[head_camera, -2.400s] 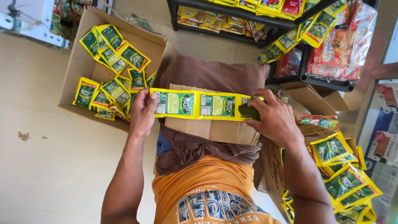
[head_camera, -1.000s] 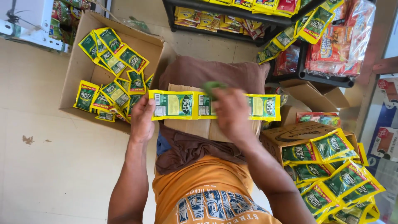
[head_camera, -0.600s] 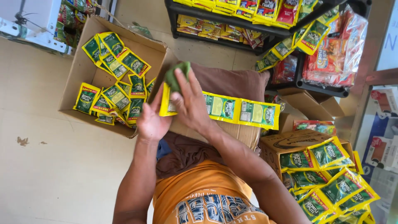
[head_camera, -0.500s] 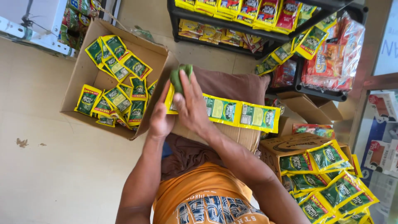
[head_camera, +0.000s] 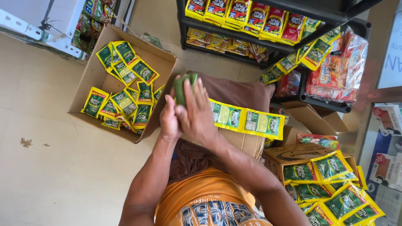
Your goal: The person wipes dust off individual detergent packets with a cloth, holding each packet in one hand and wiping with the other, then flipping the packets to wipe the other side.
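The left hand (head_camera: 169, 121) and right hand (head_camera: 197, 113) press together over the folded end of a strip of sachets (head_camera: 247, 121); its free end lies across a small box (head_camera: 245, 142) on the lap; an open carton (head_camera: 92, 75) of sachets sits to the left; shelves (head_camera: 268, 42) stand beyond.

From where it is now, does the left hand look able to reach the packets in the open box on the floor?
Probably yes: the left hand hovers beside the open cardboard box, whose top is uncovered, though it is busy gripping the sachet strip.
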